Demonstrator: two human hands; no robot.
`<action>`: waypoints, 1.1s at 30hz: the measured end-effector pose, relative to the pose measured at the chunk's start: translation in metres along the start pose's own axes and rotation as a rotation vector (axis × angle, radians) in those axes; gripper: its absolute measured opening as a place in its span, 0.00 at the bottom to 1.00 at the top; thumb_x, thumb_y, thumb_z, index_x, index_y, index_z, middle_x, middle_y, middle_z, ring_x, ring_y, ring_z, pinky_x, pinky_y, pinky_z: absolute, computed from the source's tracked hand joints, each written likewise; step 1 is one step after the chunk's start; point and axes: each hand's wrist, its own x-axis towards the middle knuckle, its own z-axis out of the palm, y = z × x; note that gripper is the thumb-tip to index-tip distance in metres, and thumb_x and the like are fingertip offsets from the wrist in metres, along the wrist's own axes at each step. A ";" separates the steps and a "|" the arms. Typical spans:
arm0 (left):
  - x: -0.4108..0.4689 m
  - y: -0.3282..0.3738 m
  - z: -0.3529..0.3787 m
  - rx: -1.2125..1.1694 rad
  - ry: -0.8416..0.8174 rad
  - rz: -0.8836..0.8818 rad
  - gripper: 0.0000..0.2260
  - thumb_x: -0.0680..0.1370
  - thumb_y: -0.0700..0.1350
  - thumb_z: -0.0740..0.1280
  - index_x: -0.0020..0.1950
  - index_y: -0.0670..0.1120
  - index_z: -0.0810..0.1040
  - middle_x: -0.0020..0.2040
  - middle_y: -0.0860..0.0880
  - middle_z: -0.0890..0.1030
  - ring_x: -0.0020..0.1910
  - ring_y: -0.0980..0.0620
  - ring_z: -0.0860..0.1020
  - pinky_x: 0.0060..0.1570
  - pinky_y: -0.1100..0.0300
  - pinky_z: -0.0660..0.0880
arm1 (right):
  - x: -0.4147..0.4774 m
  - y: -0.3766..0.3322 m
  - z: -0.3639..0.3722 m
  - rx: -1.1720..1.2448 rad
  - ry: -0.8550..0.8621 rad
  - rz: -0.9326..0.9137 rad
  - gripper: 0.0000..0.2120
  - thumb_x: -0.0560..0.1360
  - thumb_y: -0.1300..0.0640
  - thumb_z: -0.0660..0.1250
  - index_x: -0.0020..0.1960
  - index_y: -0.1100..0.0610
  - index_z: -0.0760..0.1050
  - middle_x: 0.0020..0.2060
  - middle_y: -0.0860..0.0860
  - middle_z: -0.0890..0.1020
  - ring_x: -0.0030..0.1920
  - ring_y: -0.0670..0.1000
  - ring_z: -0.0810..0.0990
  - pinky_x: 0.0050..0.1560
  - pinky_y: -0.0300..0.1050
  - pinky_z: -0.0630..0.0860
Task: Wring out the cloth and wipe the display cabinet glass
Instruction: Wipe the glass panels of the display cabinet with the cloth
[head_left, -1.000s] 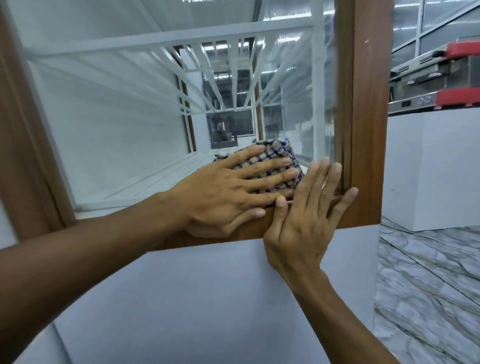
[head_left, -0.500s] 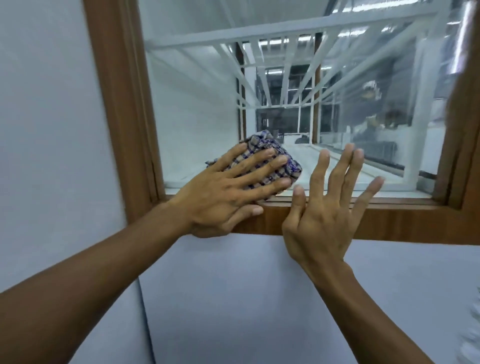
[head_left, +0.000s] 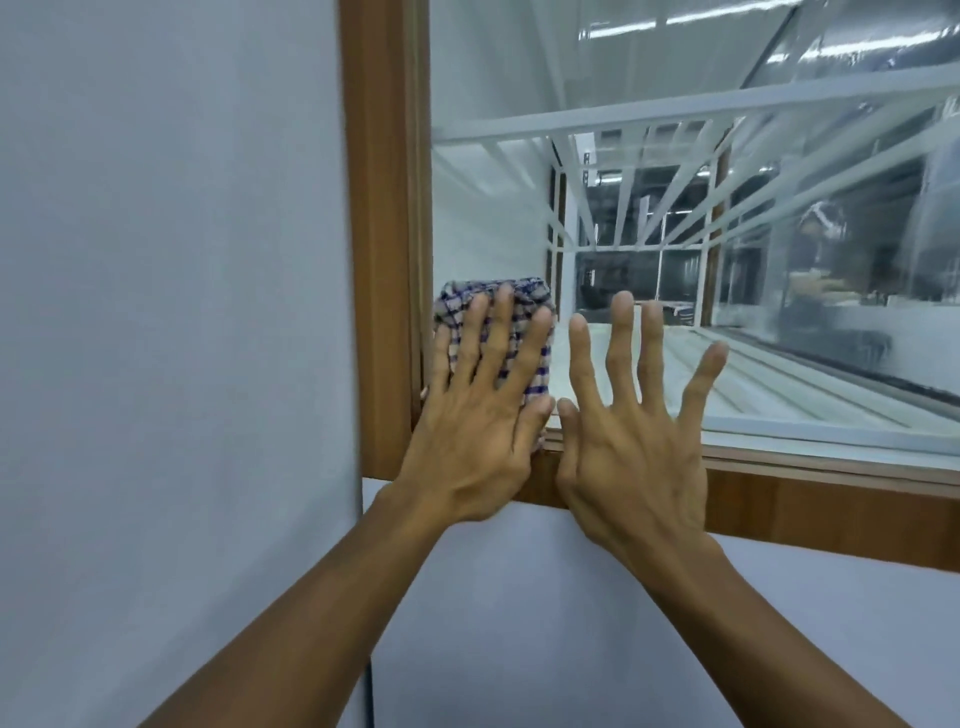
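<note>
Head view: the only view, looking forward and down at both hands, which are at the lower left corner of the display cabinet.

Cloth (head_left: 491, 289): a folded blue and white check cloth, flat against the glass (head_left: 675, 208) in the pane's lower left corner. Its left edge lies just beside the upright of the wooden frame (head_left: 379, 234).

Left hand (head_left: 483, 415): laid flat over the cloth with straight, slightly spread fingers pressing it to the pane. It grips nothing, and the heel of the hand lies over the frame's bottom rail.

Right hand (head_left: 634, 441): just beside the left hand, holding nothing, with fingers straight and fanned wide. The palm is over the bottom rail and the fingers reach up in front of the glass. Whether they touch the pane cannot be told.

Cabinet interior: behind the glass are a pale floor (head_left: 753, 384), a white left wall and white bars (head_left: 675, 117) crossing overhead. Reflections of ceiling lights show on the pane.

Surroundings: a plain white panel (head_left: 156, 260) stands to the left of the frame. Another white panel (head_left: 571, 623) lies below the bottom rail, with both forearms crossing in front of it.
</note>
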 end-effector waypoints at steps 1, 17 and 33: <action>0.004 -0.004 -0.002 0.004 0.006 -0.006 0.30 0.86 0.54 0.51 0.85 0.50 0.42 0.85 0.45 0.39 0.84 0.45 0.37 0.81 0.43 0.35 | 0.000 0.000 0.000 -0.009 0.000 0.007 0.32 0.84 0.49 0.51 0.83 0.57 0.45 0.82 0.62 0.43 0.82 0.63 0.41 0.74 0.79 0.43; 0.000 -0.002 0.001 -0.038 0.002 -0.120 0.32 0.87 0.54 0.52 0.85 0.49 0.38 0.84 0.45 0.35 0.82 0.47 0.32 0.80 0.46 0.31 | 0.004 -0.010 -0.002 0.032 -0.002 0.035 0.32 0.82 0.51 0.53 0.82 0.62 0.50 0.82 0.64 0.45 0.82 0.63 0.42 0.75 0.78 0.42; 0.166 -0.027 -0.046 -0.047 0.321 -0.132 0.28 0.86 0.53 0.48 0.86 0.51 0.46 0.86 0.49 0.44 0.84 0.50 0.41 0.81 0.46 0.43 | 0.216 0.020 -0.038 -0.064 0.203 -0.193 0.30 0.82 0.50 0.48 0.82 0.56 0.55 0.82 0.59 0.53 0.83 0.59 0.49 0.79 0.68 0.46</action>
